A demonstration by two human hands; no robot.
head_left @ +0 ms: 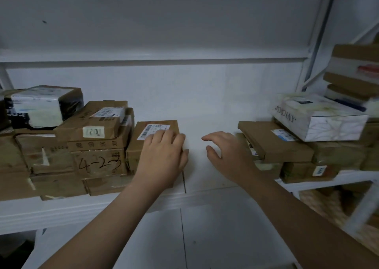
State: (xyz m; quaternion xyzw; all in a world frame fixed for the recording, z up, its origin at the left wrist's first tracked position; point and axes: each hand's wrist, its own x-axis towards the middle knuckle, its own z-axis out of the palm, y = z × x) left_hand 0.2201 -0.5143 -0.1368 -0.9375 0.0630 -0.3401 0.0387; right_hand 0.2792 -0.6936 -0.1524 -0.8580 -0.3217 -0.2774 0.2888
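The left hand (164,156) is lying on the labelled cardboard box (152,130), fingers together, thumb against its right side. The right hand (229,156) is hovering spread and empty just beside a flat brown box (272,145). Both boxes are sitting on the white shelf (196,176), between stacked parcels (98,162).

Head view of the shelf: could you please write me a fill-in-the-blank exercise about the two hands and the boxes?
1. The left hand rests on a cardboard box that bears a white printed ____.
2. The right hand hovers open over the shelf and holds ____.
3. The taped box just left of the cardboard box has ____ handwritten on its front.

Missing words: label; nothing; 4-23.
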